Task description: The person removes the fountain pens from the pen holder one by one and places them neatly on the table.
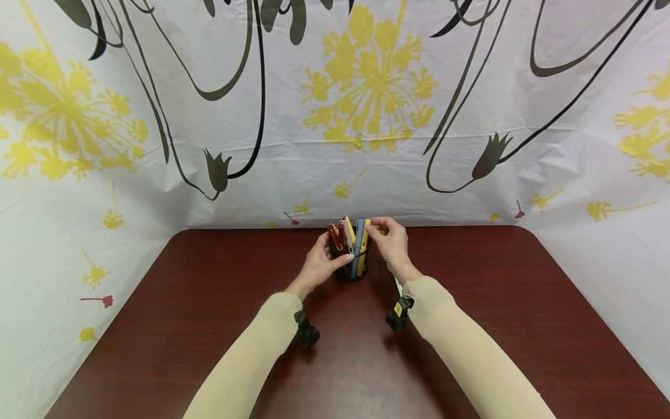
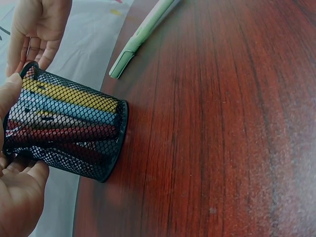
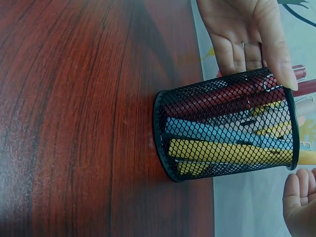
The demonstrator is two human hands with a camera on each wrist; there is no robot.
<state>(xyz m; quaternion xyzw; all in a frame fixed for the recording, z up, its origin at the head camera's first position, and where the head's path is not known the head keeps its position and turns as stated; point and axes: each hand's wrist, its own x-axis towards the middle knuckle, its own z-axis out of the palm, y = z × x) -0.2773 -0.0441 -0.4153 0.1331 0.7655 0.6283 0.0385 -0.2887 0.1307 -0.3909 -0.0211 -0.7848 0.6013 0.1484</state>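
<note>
1. A green pen [image 2: 140, 38] lies on the table [image 1: 471, 302].
2. The left hand [image 1: 317, 262] grips the mesh cup [image 2: 64, 123] standing there.
3. The right hand [image 1: 391, 240] is at a yellow pen [image 1: 364, 241]; whether pinching cannot be told.
4. Patterned cloth [image 1: 293, 128] hangs behind.

From well behind the left hand [image 1: 319, 261] and right hand [image 1: 391, 242], the head camera looks forward and down across the worktop [image 1: 342, 366]. The left wrist camera [image 1: 307, 331] and right wrist camera [image 1: 399, 314], each just behind its hand, share a close, oppositely rolled view of the mesh cup [image 2: 66, 121].
</note>
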